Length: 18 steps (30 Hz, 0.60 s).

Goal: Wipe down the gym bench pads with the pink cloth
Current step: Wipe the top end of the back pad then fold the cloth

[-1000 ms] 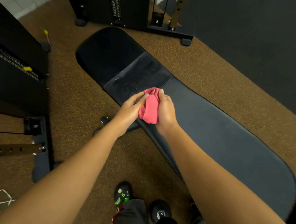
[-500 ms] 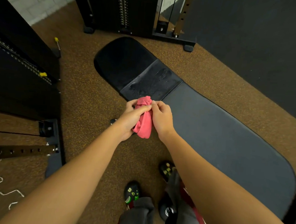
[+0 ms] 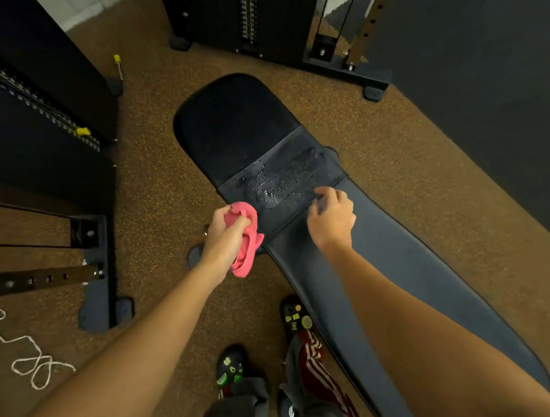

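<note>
Padding of the long black vinyl gym bench point(image 3: 392, 264) runs diagonally through the view, its near end cut off by the right forearm and the frame edge. A wet, beaded patch point(image 3: 278, 182) is seen on the short middle section, between the darker rounded pad point(image 3: 233, 125) and the long pad. The crumpled pink cloth point(image 3: 246, 238) is bunched in the closed grip of the left hand point(image 3: 223, 240), held at the near edge of the surface beside the wet patch; whether it touches the pad cannot be told. The right hand point(image 3: 331, 218) is held loosely open over the seam, nothing in its grip, fingertips at or just above the pad. No writing can be read anywhere. Black clogs with bright charms point(image 3: 231, 367) and trouser legs are partly cut off at the bottom. Speckled brown rubber floor point(image 3: 159, 175) surrounds the bench, with black weight-stack machines point(image 3: 246, 16) behind and left, and a white cord point(image 3: 17, 350) lying at lower left.
</note>
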Available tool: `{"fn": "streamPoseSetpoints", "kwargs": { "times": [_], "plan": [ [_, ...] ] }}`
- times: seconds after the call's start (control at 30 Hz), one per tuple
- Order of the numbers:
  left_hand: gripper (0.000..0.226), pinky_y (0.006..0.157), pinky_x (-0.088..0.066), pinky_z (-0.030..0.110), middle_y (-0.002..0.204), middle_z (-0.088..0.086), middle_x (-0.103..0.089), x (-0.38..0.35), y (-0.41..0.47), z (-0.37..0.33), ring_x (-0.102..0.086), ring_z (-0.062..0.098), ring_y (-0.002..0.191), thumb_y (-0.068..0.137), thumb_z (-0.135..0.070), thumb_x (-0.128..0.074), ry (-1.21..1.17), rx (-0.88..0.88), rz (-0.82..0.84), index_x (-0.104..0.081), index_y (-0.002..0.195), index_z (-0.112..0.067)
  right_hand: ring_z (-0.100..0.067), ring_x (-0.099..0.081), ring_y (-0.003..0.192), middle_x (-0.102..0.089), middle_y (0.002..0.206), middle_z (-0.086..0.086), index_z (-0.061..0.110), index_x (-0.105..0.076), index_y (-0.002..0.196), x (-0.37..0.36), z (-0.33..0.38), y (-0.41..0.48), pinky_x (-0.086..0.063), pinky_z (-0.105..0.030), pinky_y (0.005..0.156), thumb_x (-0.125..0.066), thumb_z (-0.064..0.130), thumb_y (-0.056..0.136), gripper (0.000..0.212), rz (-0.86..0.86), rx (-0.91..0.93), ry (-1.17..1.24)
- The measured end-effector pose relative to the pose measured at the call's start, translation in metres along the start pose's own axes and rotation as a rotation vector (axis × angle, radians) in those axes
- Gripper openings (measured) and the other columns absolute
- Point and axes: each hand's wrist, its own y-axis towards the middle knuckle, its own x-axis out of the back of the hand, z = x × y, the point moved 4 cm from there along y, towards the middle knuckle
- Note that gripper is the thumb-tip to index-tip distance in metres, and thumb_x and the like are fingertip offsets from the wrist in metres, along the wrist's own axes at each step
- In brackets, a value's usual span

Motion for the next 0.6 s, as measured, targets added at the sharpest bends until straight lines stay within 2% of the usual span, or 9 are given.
{"fn": "streamPoseSetpoints", "kwargs": {
  "times": [0.03,0.1,0.23,0.3,0.5,0.6],
  "plan": [
    [0.04,0.086,-0.049,0.031,0.129,0.008,-0.041,-0.005,0.003,-0.002,-0.051,0.026,0.113,0.092,-0.025,-0.054,0.183,-0.064,-0.033,-0.042,0.13,-0.025,-0.026,-0.035,0.128,-0.045,0.136,-0.006,0.016,-0.049,0.13,-0.001,0.002,0.008,-0.024,-0.04,0.106,-0.043,0.018,0.096,0.034,0.038,0.066,-0.065],
    [0.053,0.094,-0.037,0.028,0.135,0.008,-0.032,-0.017,0.007,-0.01,-0.045,0.026,0.121,0.091,-0.029,-0.057,0.384,-0.172,-0.09,-0.036,0.139,-0.023,-0.026,-0.031,0.133,-0.042,0.14,-0.007,0.015,-0.044,0.136,-0.004,0.006,0.024,-0.021,-0.041,0.108,-0.043,0.018,0.097,0.039,0.108,0.188,-0.183],
    [0.057,0.088,-0.032,0.018,0.133,0.005,-0.033,-0.044,0.02,-0.018,-0.045,0.021,0.122,0.089,-0.024,-0.06,0.479,-0.352,-0.136,-0.035,0.14,-0.024,-0.028,-0.02,0.141,-0.031,0.15,-0.009,0.016,-0.036,0.142,-0.011,0.01,0.048,-0.014,-0.041,0.113,-0.038,0.019,0.098,0.044,0.188,0.339,-0.334],
    [0.056,0.087,-0.036,0.02,0.131,0.004,-0.035,-0.053,0.025,-0.018,-0.046,0.02,0.12,0.089,-0.024,-0.061,0.544,-0.393,-0.151,-0.036,0.14,-0.025,-0.028,-0.016,0.143,-0.028,0.152,-0.009,0.017,-0.033,0.144,-0.016,0.01,0.052,-0.01,-0.041,0.115,-0.036,0.02,0.099,0.046,0.214,0.38,-0.365],
    [0.052,0.09,-0.046,0.035,0.125,0.004,-0.042,-0.064,0.05,-0.013,-0.049,0.025,0.113,0.09,-0.03,-0.058,0.848,-0.526,-0.177,-0.042,0.139,-0.025,-0.028,-0.011,0.145,-0.021,0.155,-0.008,0.017,-0.024,0.148,-0.032,0.003,0.059,-0.007,-0.041,0.116,-0.032,0.022,0.1,0.049,0.267,0.423,-0.432],
    [0.047,0.089,-0.047,0.04,0.123,0.009,-0.043,-0.057,0.069,-0.018,-0.051,0.03,0.109,0.091,-0.028,-0.056,0.839,-0.513,-0.199,-0.045,0.137,-0.021,-0.027,-0.01,0.145,-0.02,0.156,-0.008,0.016,-0.022,0.148,-0.038,0.0,0.062,-0.006,-0.041,0.117,-0.03,0.023,0.101,0.049,0.267,0.416,-0.437]
  ]
}}
